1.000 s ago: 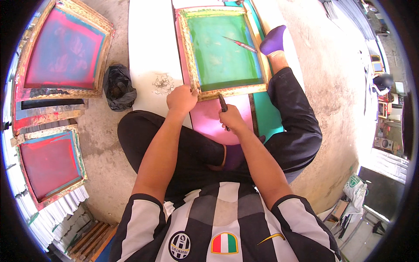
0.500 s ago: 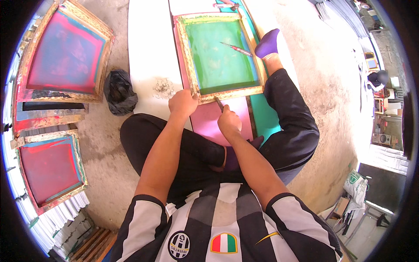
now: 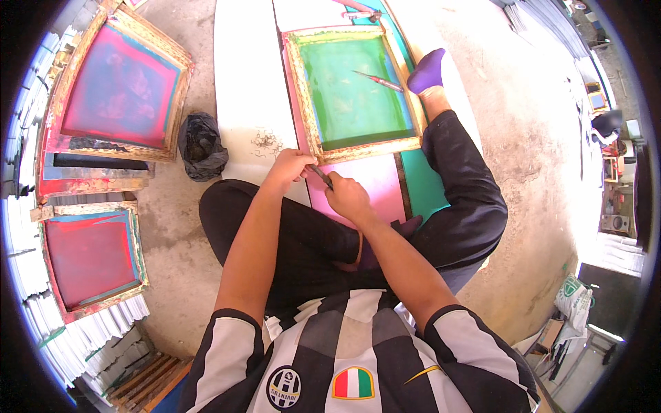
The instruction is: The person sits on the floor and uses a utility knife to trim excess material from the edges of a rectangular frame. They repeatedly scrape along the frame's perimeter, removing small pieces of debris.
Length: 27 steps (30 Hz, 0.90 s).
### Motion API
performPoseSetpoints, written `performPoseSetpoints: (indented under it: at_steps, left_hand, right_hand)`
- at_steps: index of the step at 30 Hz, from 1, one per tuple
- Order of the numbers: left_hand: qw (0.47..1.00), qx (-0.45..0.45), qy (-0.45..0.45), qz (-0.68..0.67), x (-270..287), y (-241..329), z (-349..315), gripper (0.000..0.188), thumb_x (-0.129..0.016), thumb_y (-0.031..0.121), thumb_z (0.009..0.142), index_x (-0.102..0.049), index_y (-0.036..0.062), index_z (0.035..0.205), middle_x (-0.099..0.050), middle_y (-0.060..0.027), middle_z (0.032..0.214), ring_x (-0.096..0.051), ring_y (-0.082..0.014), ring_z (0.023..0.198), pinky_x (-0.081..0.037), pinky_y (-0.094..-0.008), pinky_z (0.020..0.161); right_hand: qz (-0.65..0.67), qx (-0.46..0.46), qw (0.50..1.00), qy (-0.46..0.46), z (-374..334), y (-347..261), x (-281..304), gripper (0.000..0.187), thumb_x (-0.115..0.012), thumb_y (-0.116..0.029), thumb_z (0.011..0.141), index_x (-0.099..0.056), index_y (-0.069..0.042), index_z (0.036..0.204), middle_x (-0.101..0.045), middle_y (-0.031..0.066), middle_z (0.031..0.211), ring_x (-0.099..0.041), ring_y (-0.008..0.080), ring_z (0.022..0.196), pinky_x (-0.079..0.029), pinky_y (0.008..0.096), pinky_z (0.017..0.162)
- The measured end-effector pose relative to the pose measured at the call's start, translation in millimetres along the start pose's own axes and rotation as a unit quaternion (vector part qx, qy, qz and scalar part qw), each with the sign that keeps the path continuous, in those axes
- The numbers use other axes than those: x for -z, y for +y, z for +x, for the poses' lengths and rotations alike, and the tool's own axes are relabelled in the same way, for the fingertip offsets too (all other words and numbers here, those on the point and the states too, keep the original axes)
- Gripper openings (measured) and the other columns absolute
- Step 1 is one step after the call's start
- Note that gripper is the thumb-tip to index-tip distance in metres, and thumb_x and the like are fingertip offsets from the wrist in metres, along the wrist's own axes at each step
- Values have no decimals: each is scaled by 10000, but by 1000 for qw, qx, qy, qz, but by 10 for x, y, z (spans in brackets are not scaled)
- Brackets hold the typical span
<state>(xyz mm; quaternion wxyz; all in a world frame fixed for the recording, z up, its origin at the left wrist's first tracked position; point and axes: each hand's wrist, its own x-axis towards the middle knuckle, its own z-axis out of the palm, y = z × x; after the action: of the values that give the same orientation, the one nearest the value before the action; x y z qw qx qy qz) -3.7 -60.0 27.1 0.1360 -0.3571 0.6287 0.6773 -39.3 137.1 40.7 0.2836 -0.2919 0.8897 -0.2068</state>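
A wooden screen-printing frame (image 3: 372, 150) with green mesh lies flat before me. A screwdriver (image 3: 379, 81) with a reddish handle rests on the mesh. In my right hand (image 3: 348, 198) is a slim dark metal tool that looks like pliers (image 3: 321, 176), pointing up and left just off the frame's near left corner. My left hand (image 3: 292, 167) is closed at the tool's tip, fingers pinched together; anything small between them is hidden. Beside it, on the white board, lies a loose pile of thin, dark staple-like bits (image 3: 266, 142).
My foot in a purple sock (image 3: 428, 69) lies against the frame's right side. Another tool (image 3: 361, 14) lies beyond the frame. A black plastic bag (image 3: 202, 148) sits left of the white board (image 3: 244, 82). Further left are a blue-pink screen frame (image 3: 180, 103) and a red one (image 3: 141, 255).
The tool in my right hand has come off the frame's near edge, moving left and turning toward my left hand. My left fingers now meet its tip. The whole view has shifted slightly.
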Motion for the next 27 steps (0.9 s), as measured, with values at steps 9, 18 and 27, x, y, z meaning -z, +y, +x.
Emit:
performPoseSetpoints:
  at_steps: [9, 18, 27]
  left_hand:
    - [904, 11, 287, 318, 173, 44, 29, 379, -712, 376, 903, -771, 53, 1092, -764, -155, 1070, -729, -335, 974, -556, -453, 861]
    - [892, 7, 319, 319, 163, 18, 90, 515, -693, 469, 897, -744, 46, 1186, -732, -184, 1201, -681, -353, 1152, -523, -450, 983]
    - [913, -26, 282, 295, 98, 19, 118, 504, -682, 453, 901, -744, 25, 1160, -738, -195, 1158, -695, -364, 1096, -531, -461, 942]
  right_hand:
    - [405, -207, 888, -63, -43, 260, -17, 424, -634, -397, 972, -649, 18, 1057, -669, 151, 844, -683, 286, 773, -547, 458, 665]
    - [179, -180, 964, -73, 103, 323, 159, 403, -585, -284, 909, -670, 93, 1024, -722, 277, 913, -742, 361, 846, -566, 478, 732]
    - [105, -190, 971, -97, 152, 189, 370, 378, -540, -220, 896, -667, 95, 1062, -726, 291, 942, -737, 415, 870, -570, 503, 800]
